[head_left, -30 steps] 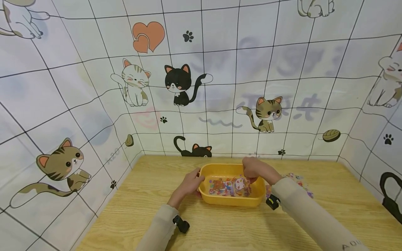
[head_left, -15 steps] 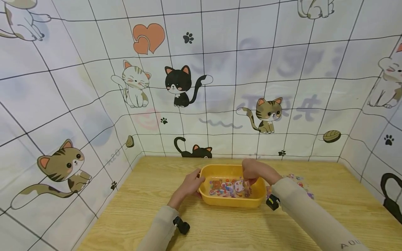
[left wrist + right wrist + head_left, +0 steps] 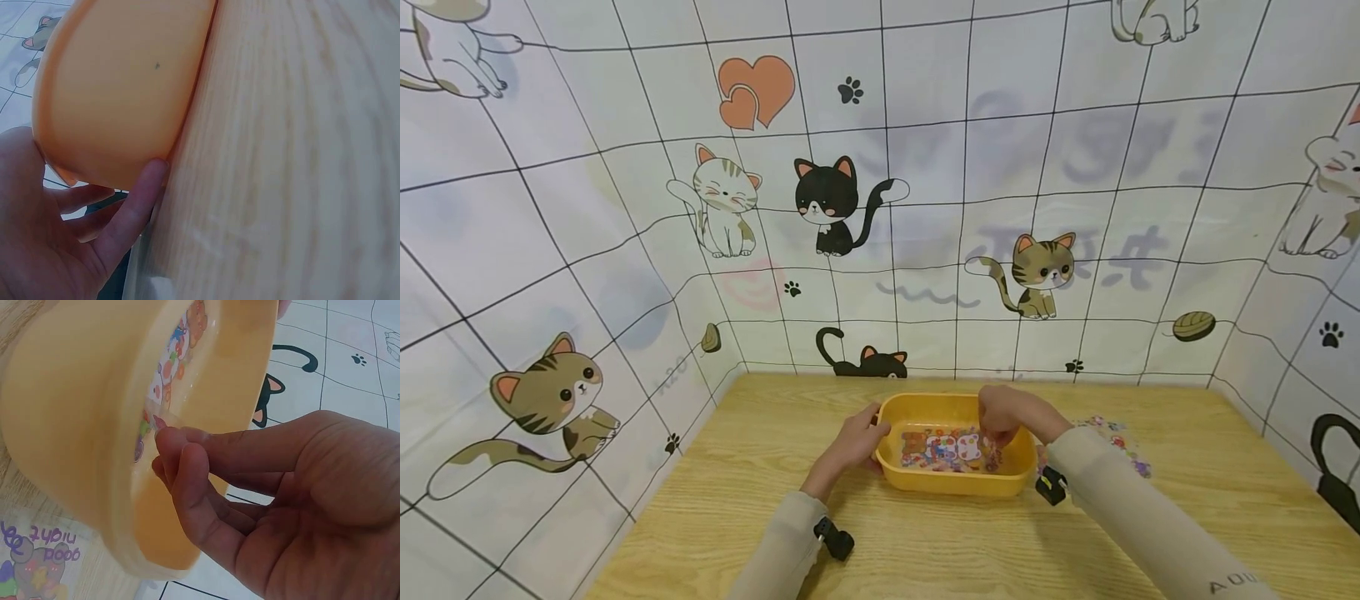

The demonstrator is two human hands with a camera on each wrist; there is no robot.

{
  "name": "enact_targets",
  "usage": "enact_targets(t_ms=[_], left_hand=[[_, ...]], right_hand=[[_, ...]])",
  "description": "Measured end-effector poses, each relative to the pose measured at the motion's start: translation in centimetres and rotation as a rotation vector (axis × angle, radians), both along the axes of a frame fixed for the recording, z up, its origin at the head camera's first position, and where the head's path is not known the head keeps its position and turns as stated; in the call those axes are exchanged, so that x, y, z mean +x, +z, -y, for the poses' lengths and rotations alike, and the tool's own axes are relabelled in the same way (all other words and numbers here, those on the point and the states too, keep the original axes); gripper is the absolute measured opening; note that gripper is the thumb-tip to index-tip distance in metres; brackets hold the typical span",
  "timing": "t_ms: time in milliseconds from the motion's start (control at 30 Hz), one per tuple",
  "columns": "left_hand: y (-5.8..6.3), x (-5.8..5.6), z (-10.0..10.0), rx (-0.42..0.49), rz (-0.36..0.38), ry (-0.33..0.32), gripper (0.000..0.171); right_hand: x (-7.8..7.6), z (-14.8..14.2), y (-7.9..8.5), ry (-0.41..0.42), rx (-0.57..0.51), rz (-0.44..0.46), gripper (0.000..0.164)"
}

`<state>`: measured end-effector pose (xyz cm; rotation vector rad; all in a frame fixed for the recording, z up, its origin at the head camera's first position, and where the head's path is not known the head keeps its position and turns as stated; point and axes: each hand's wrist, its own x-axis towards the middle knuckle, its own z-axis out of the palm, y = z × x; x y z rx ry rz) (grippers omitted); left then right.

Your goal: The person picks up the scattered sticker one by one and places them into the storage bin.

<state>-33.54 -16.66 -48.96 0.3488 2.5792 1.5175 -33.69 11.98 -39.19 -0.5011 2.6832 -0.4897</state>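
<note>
A yellow plastic basin (image 3: 940, 482) stands on the table, with colourful stickers (image 3: 943, 446) showing bears and other cartoon figures on its floor. My left hand (image 3: 856, 437) grips the basin's left end, thumb at the rim; in the left wrist view its fingers lie against the outer wall. Inside the right part of the basin is my right hand (image 3: 1006, 414). Its thumb and forefinger pinch a small, thin, see-through sticker (image 3: 161, 420) with a pinkish mark, just above the others. The fingertips partly hide this sticker.
To the right of the basin, partly behind the right forearm, lies a colourful sticker sheet (image 3: 1112, 432) on the wooden table (image 3: 760, 433). A cloth wall (image 3: 925, 333) printed with cats rises close behind the basin. A black strap (image 3: 1333, 467) hangs at the far right.
My right hand has sunk slightly lower into the basin. The left hand keeps its hold on the basin, which stays in place.
</note>
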Motion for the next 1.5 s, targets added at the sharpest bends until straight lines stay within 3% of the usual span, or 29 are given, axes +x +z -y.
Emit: enact_targets(t_ms=[633, 967, 1200, 1500], left_hand=[[0.1, -0.1, 0.1, 0.005, -0.002, -0.013, 0.040], [0.1, -0.1, 0.1, 0.004, 0.003, -0.011, 0.040], [0.0, -0.1, 0.2, 0.008, -0.001, -0.016, 0.041], [-0.1, 0.0, 0.1, 0.021, 0.001, -0.018, 0.039]], right_hand=[[-0.6, 0.2, -1.0, -0.090, 0.038, -0.005, 0.014], [-0.7, 0.2, -1.1, -0.067, 0.020, 0.000, 0.038], [-0.5, 0.2, -1.3, -0.067, 0.003, -0.008, 0.018], [-0.6, 0.1, -1.6, -0.068, 0.021, 0.010, 0.014]])
